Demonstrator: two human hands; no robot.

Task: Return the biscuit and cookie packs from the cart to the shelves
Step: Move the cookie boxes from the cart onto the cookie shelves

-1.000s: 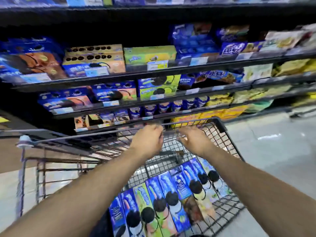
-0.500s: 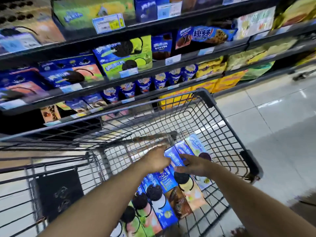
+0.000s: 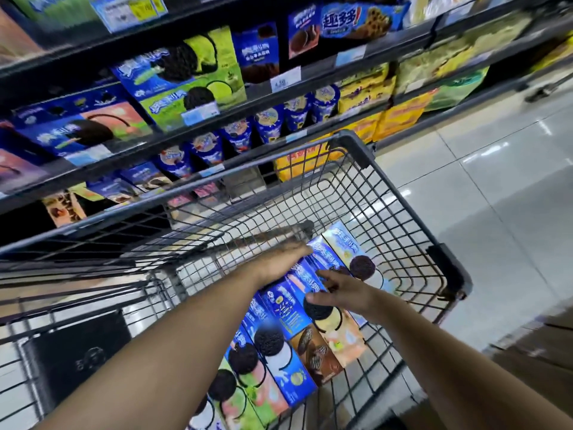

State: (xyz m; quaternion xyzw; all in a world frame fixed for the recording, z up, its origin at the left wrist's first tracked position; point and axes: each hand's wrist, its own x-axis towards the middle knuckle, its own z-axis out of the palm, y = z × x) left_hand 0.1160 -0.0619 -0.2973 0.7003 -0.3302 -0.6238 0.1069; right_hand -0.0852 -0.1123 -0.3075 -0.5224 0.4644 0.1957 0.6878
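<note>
Both hands have dropped from the rim of the black wire shopping cart (image 3: 356, 147) onto the row of blue cardboard cookie boxes (image 3: 279, 352) lying inside it. The right hand (image 3: 341, 291) rests loose, spread fingers (image 3: 325, 274) on one box without grasping it. The left hand (image 3: 279, 260) is blurred, so I cannot tell its grip. Restocking the dark metal shelves (image 3: 242, 103) looks about to begin.

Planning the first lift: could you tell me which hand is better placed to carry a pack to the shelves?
Probably the left hand: it lies on the cookie packs' far ends, nearer the shelves. The right hand rests spread on their faces, on the aisle side.
</note>
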